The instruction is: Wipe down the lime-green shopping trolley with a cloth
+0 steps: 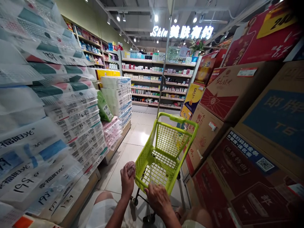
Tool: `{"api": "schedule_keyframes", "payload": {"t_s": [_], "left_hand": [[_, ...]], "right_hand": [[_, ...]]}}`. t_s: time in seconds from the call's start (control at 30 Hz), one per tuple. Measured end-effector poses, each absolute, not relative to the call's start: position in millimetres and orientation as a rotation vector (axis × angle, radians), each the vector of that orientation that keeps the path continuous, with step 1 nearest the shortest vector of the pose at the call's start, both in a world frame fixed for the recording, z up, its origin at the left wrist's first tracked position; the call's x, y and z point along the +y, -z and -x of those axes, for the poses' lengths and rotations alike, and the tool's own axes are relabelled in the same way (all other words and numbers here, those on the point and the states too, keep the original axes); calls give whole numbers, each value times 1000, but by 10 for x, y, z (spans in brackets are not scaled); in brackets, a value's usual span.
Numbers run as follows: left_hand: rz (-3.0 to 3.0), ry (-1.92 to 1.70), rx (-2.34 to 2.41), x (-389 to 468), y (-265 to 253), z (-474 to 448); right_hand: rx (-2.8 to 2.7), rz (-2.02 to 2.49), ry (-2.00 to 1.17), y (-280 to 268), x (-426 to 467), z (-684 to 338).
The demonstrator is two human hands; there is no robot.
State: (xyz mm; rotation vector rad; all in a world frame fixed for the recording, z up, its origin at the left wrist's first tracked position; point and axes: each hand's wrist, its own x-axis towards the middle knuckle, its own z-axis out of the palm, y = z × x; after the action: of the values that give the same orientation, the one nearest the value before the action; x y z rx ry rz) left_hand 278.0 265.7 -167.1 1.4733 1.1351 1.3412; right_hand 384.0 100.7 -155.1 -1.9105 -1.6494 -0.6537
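Note:
A lime-green plastic shopping cart (163, 148) with a latticed basket stands in front of me on dark wheels. The fingers of my right hand (158, 197) are curled over its near rim. Bunched in my left hand (127, 182), beside the cart's near left corner, is a crumpled pinkish-grey cloth (130, 168). Nothing can be seen lying in the basket.
Wrapped paper packs (78, 126) with handwritten prices are stacked on a low platform at left. Printed cartons (220, 91) tower close along the right. A tiled aisle (137, 122) leads to shelves of small boxes (152, 77). A thin metal pole (164, 63) rises ahead.

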Motion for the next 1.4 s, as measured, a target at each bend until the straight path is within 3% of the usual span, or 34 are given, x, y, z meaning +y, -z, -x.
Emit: {"api": "schedule_keyframes", "payload": {"t_s": [0.27, 0.43, 0.57, 0.83, 0.93, 1.13, 1.4], "left_hand": [[-1836, -907, 1050, 3261, 769, -3470], [-2016, -973, 956, 2577, 1077, -3067], [-1985, -1022, 972, 2159, 1372, -2762], [-2038, -854, 1138, 3158, 626, -3626], [-2001, -910, 1139, 3075, 722, -3567], [-1937, -1095, 952, 2271, 1386, -2934], [-1631, -1185, 1168, 3238, 718, -3408]], "right_hand": [[-1646, 1748, 765, 1534, 807, -4130], [-1620, 1973, 506, 1472, 800, -4121], [-1641, 1871, 492, 1483, 843, -4069], [-1689, 1788, 445, 1406, 759, -4148], [-1677, 1824, 444, 1409, 729, -4233], [-1724, 1803, 497, 1485, 720, -4330], [-1724, 1758, 510, 1365, 664, -4423]]}}
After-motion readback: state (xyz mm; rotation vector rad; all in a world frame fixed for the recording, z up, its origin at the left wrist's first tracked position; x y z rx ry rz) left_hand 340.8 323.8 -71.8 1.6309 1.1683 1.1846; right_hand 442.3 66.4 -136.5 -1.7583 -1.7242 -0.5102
